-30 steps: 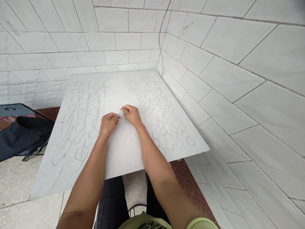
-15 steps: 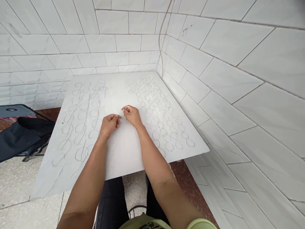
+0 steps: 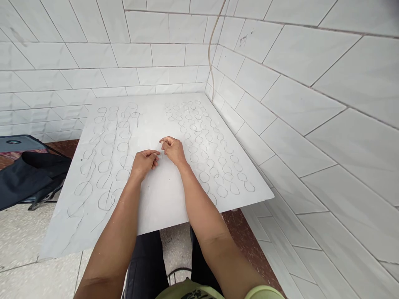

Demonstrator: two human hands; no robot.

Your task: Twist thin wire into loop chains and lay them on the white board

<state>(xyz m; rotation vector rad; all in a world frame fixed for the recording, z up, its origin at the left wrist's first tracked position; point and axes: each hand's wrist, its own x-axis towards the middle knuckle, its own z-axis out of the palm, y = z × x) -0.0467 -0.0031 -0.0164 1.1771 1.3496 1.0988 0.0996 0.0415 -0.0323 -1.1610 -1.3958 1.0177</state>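
Note:
Over the middle of a white board [image 3: 162, 207], my left hand [image 3: 144, 164] is closed, its thumb and index finger pinched together. Just right of it and slightly farther off, my right hand [image 3: 174, 150] is also in a pinch. A faint thin strand shows by the fingertips; whether it is hair, thread or fine wire I cannot tell. Rows of thin dark loops with long tails [image 3: 106, 199] lie left of my hands. To the right are smaller loops, paired like figure eights [image 3: 236, 189].
White tiled walls [image 3: 311, 99] meet behind the board and run along its right side. A thin cable [image 3: 209, 54] hangs in the corner. Dark cloth [image 3: 28, 178] lies over a framed seat at the left. My legs [image 3: 146, 265] are under the board's near edge.
My left hand has shifted slightly to the right, toward the right hand. The right hand's fingers have moved a little; both stay pinched. The loops on the board look the same.

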